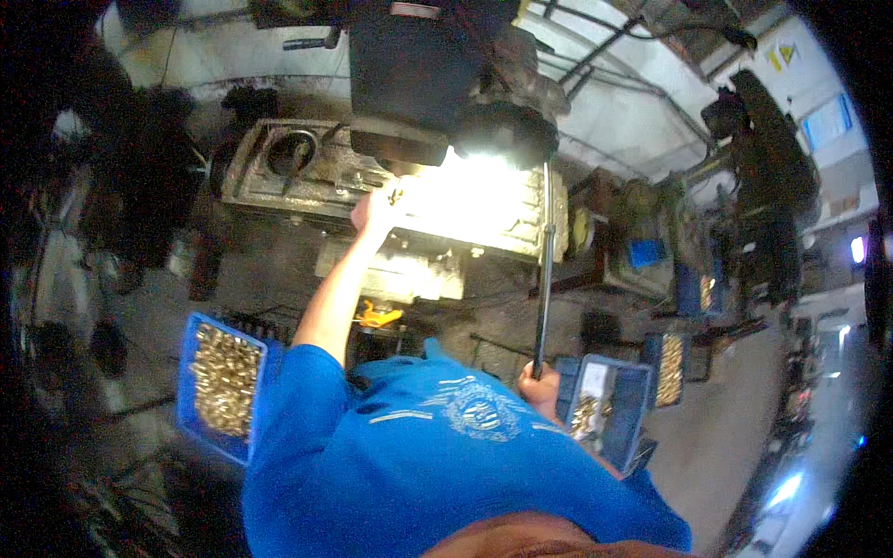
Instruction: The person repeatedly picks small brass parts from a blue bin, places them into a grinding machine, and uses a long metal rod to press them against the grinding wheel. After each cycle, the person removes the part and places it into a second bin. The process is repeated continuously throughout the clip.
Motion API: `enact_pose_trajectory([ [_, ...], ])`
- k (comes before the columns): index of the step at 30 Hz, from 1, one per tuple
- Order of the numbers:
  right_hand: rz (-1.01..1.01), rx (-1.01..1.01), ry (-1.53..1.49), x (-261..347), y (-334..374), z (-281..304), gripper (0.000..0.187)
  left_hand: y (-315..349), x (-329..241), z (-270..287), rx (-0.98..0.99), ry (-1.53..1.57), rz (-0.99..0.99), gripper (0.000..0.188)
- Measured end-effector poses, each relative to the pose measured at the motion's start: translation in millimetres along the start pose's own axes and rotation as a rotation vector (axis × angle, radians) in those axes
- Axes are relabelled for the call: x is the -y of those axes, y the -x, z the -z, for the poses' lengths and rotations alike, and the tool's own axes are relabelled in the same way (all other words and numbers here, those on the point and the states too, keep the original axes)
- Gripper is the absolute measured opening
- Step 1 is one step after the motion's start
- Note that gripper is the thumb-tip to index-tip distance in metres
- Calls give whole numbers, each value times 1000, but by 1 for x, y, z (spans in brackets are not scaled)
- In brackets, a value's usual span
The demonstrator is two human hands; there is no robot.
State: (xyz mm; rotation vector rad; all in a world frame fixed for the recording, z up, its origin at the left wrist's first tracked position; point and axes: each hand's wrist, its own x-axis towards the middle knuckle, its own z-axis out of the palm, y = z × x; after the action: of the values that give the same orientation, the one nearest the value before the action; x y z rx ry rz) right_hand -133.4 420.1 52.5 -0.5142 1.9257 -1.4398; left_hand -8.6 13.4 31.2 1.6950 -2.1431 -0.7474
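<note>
My left hand (374,210) reaches up to the machine's worktable (270,191), under the dark machine head (405,79). Its fingers are closed around a small brass-coloured part (395,195); bright glare hides its exact shape. Lower down on the right, my right hand (539,383) is wrapped around the bottom end of a long dark lever (547,279). That lever runs up past the right side of the lit worktable.
A blue crate (189,395) heaped with small brass-coloured parts stands at my left. To my right are a blue bin (633,395) with some parts and a white sheet, and another parts-filled bin (654,372). An orange object (377,316) sits below the worktable.
</note>
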Motion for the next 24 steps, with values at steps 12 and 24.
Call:
enact_pose_trajectory([
  [12,2,68,8,16,-7,-16,16,-21,14,-25,31,-115,83,49],
  [24,3,110,99,3,-20,-14,15,-4,-6,-18,-94,-243,-43,39],
])
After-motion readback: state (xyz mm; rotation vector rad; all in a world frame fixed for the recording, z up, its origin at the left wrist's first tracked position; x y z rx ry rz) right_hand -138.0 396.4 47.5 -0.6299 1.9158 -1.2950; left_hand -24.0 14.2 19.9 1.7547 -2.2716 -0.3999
